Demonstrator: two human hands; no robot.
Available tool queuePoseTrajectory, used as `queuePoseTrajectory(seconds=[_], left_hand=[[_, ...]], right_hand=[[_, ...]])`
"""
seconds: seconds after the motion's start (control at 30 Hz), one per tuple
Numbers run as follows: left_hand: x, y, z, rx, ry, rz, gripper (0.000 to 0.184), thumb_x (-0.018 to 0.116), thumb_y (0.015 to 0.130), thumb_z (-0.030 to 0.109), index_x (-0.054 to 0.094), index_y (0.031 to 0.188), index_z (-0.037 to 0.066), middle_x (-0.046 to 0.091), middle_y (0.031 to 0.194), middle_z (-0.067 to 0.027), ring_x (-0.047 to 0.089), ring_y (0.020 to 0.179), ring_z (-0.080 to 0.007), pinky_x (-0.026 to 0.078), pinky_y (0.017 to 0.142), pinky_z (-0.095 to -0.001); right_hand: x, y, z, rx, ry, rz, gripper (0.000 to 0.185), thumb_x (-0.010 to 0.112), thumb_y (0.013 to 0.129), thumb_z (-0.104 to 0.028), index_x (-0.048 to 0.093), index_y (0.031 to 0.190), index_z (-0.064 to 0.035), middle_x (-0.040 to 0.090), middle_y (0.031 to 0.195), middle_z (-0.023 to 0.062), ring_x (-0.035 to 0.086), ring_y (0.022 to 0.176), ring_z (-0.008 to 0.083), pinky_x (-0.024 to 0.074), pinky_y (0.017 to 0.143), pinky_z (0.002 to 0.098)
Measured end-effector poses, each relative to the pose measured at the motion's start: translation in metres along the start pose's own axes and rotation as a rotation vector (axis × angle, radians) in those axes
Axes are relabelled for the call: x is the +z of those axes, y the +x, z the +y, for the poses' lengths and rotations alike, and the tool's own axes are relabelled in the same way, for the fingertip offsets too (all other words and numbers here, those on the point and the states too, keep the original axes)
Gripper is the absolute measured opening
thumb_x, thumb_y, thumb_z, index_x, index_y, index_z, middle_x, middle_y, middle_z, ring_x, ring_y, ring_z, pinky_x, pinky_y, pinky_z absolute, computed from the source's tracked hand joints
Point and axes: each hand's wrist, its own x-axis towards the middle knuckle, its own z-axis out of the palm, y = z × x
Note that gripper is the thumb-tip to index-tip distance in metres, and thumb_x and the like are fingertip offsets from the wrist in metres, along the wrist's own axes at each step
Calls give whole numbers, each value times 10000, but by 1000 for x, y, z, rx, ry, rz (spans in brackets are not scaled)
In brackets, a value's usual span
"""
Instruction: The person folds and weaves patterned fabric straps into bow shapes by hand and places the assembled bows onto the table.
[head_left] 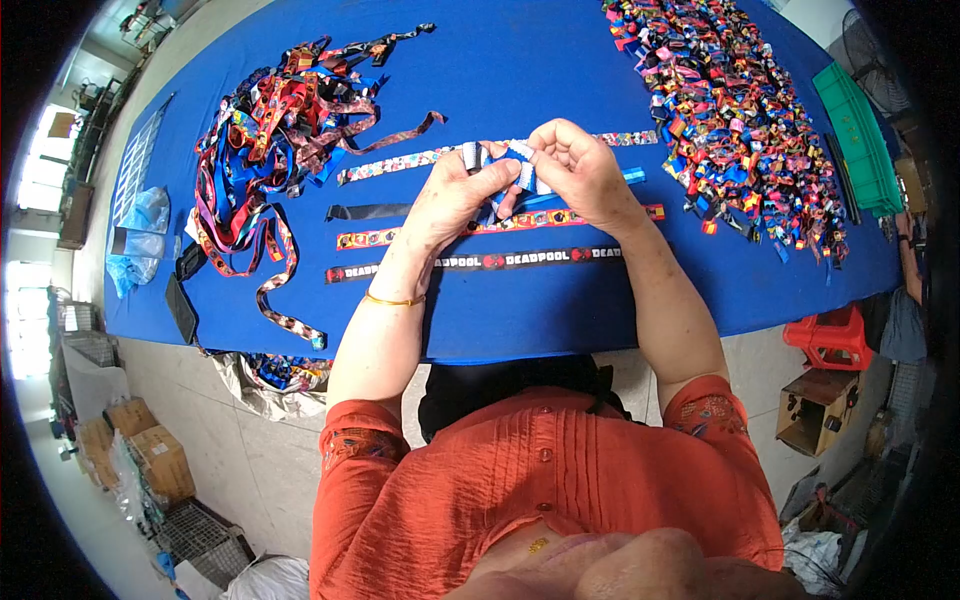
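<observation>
Above the blue table, my left hand pinches a folded blue, white and black ribbon strap between thumb and fingers. My right hand grips the same strap at its other side, with the fingers curled in. The two hands nearly meet. Beneath them several flat straps lie crosswise: a colourful patterned strap, a dark grey strap, a red and yellow character strap and a black strap lettered DEADPOOL. A bright blue strap shows its end at the right. My forearms hide parts of them.
A tangled heap of straps lies at left. A large mound of small rolled colourful straps covers the right side. Beyond it stands a green crate. A red stool stands below the table's right edge. Clear plastic bags sit far left.
</observation>
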Motion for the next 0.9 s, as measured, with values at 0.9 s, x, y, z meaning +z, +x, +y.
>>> queuePoseTrajectory(seconds=[0.9], left_hand=[[0,0,3,-22,-101,75,221,644,997,244,651,1026,25,680,842,-47,620,670,-109,486,588,-240]], right_hand=[[6,2,4,-45,117,67,110,624,989,-87,604,1050,2,626,875,-20,553,766,16,446,632,186]])
